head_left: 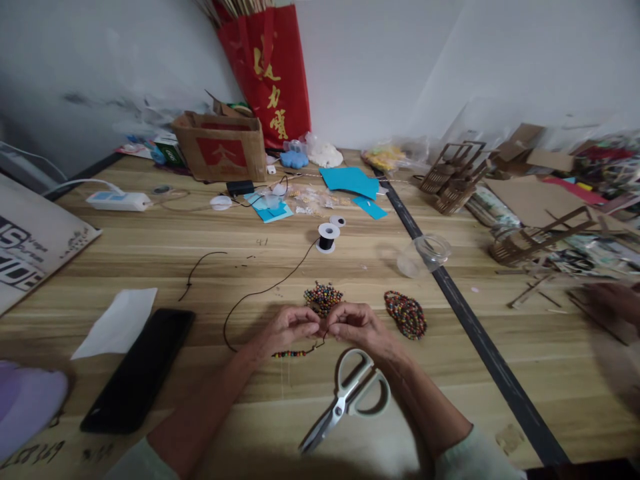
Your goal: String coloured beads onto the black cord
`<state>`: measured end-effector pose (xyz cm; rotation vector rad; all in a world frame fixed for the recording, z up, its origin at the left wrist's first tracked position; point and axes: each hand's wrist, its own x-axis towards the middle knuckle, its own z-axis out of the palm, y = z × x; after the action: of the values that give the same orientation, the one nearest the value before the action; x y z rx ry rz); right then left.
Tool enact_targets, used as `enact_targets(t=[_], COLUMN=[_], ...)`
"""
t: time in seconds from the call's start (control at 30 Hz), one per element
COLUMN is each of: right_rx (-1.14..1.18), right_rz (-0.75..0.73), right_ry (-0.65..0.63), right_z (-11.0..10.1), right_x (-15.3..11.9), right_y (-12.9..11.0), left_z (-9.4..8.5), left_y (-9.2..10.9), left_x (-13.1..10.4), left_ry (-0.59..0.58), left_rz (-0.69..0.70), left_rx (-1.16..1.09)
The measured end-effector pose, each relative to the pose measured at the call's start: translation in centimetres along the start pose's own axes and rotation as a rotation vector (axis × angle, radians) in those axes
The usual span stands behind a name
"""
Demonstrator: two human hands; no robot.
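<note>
My left hand [295,328] and my right hand [354,325] meet at the middle of the table, fingertips pinched close together on a thin black cord [324,339]. A short row of colored beads [290,354] is strung below my left hand. Just beyond the fingers lies a heap of loose multicolored beads [323,297]. The cord loops round on the left toward a white spool of black cord [327,239]. Scissors [345,397] with pale handles lie between my forearms. Right of my right hand sits a coiled string of beads [406,315]. The exact fingertip hold is partly hidden.
A black phone [140,370] and white paper [117,323] lie at left. A clear plastic container [425,255] stands to the right. Behind are a cardboard box [220,147], blue paper pieces [350,182] and a power strip [119,201]. Another person's hand [617,300] shows at far right, near small wooden models.
</note>
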<state>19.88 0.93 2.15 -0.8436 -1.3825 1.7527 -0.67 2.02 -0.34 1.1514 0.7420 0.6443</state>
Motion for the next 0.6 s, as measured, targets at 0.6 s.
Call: enact_targets(t=[0.6], right_rx=[-0.050], right_rz=[0.003], right_ry=[0.090], right_z=[-0.08], right_x=[0.14], right_y=[0.61], left_z=[0.20], left_y=[0.26], left_x=[-0.28], left_ry=[-0.067], left_rz=[0.001], left_rx=[0.007])
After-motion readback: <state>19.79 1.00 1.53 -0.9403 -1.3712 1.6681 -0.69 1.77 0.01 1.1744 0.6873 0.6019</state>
